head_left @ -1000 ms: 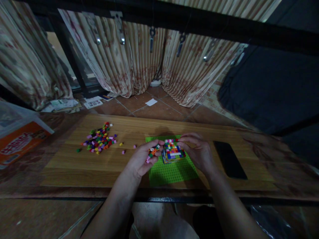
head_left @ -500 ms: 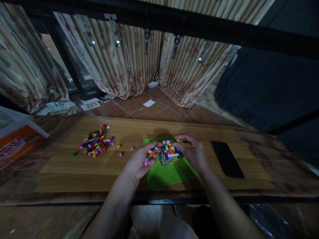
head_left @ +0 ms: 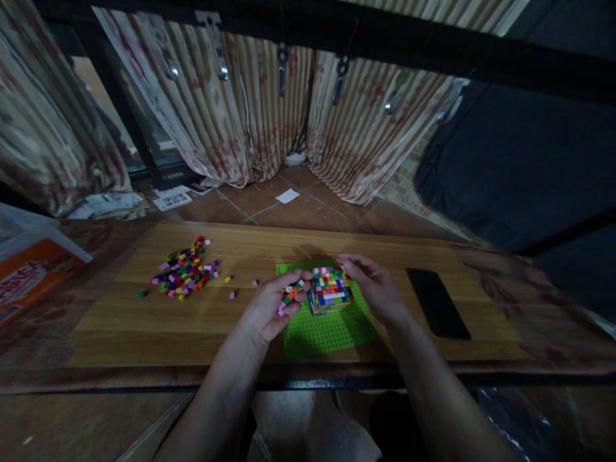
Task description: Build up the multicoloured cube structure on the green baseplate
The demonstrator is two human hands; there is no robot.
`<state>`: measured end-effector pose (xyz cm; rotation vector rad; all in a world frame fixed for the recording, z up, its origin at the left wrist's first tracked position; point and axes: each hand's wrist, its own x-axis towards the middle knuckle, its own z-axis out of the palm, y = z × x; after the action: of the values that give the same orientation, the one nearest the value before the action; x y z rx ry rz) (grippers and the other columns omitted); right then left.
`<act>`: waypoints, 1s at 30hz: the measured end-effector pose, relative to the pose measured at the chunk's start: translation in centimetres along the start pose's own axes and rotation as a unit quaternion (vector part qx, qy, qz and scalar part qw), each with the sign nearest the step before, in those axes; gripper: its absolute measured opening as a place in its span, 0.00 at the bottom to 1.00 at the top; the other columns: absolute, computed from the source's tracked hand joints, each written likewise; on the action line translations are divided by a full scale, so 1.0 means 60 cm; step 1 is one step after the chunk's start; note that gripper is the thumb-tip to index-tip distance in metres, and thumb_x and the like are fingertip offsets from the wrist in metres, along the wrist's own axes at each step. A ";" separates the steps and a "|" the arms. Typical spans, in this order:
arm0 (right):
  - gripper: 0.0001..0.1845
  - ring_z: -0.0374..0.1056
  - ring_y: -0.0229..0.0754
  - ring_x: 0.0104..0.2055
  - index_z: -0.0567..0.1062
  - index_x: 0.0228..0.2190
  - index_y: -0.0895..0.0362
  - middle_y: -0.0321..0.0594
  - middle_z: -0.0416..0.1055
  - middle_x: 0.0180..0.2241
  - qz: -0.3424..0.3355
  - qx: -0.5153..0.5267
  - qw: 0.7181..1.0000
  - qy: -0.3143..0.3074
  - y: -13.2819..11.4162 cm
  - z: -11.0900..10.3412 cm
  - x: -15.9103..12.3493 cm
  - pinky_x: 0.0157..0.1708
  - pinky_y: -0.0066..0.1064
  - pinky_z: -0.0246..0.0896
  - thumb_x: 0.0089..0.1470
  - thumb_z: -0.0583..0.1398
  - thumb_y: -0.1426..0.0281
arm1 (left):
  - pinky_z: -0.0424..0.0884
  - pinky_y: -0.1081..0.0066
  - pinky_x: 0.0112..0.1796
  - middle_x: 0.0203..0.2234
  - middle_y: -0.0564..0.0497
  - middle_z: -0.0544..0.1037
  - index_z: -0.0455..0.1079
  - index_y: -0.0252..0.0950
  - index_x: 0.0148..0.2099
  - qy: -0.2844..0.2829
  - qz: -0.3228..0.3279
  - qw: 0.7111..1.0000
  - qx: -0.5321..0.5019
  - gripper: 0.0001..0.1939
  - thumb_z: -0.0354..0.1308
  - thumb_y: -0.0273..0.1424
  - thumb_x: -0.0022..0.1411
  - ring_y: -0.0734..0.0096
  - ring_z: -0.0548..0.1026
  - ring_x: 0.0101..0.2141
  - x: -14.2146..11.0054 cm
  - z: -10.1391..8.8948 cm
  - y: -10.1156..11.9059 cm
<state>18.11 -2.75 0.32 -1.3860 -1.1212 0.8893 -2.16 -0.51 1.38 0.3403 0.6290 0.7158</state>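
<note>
My left hand (head_left: 274, 305) is cupped, its curled fingers closed around several small toy building bricks (head_left: 291, 294), orange, green, white and pink among them. Just right of it, a block built of multicoloured bricks (head_left: 332, 289) stands on a green studded baseplate (head_left: 315, 337). My right hand (head_left: 373, 285) is at the block's far right corner, thumb and index fingertips close together. Whether a brick is between those fingertips is too small to make out.
A loose pile of coloured bricks (head_left: 185, 273) lies on the wooden board (head_left: 158, 333) to the left, with a few stray bricks beside it. A black phone-like slab (head_left: 437, 305) lies on the right. At the far left stands an orange-labelled plastic box (head_left: 36, 276).
My right hand has drawn back from the top of the block to its far right corner, uncovering more of it, and its thumb and index have come together. My left hand still holds the bricks.
</note>
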 end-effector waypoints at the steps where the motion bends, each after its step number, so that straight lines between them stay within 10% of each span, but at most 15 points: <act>1: 0.19 0.71 0.42 0.39 0.80 0.34 0.53 0.39 0.78 0.37 0.002 0.004 1.000 -0.006 0.002 0.003 0.000 0.43 0.37 0.64 0.44 0.66 0.54 | 0.48 0.87 0.10 0.23 0.51 0.67 0.72 0.25 0.35 0.001 -0.002 1.000 0.001 0.08 0.53 0.24 0.61 0.86 0.62 0.17 0.000 0.000 0.000; 20: 0.15 0.70 0.38 0.30 0.81 0.28 0.56 0.38 0.78 0.29 0.083 0.053 0.995 -0.025 0.002 0.009 0.008 0.36 0.34 0.64 0.37 0.71 0.61 | 0.49 0.87 0.10 0.23 0.51 0.66 0.71 0.25 0.34 0.007 -0.004 1.000 -0.006 0.09 0.51 0.23 0.63 0.87 0.62 0.16 0.000 0.004 -0.004; 25: 0.10 0.72 0.42 0.39 0.80 0.35 0.52 0.39 0.77 0.37 -0.091 -0.048 0.994 0.046 -0.009 0.013 -0.006 0.43 0.38 0.65 0.48 0.66 0.63 | 0.49 0.87 0.10 0.23 0.51 0.66 0.71 0.26 0.34 -0.003 -0.007 1.000 -0.014 0.08 0.51 0.24 0.62 0.87 0.62 0.17 -0.001 0.010 -0.005; 30: 0.09 0.68 0.43 0.47 0.79 0.39 0.49 0.40 0.73 0.43 -0.290 -0.191 0.931 -0.112 -0.059 0.043 -0.037 0.49 0.40 0.62 0.54 0.63 0.69 | 0.49 0.86 0.11 0.20 0.54 0.65 0.69 0.28 0.31 0.012 0.016 1.000 -0.019 0.06 0.53 0.22 0.59 0.85 0.62 0.15 0.004 0.008 -0.012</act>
<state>14.54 -4.30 3.32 -1.1587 -1.8330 0.4117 -1.32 -0.89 1.29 0.3076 0.6334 0.7629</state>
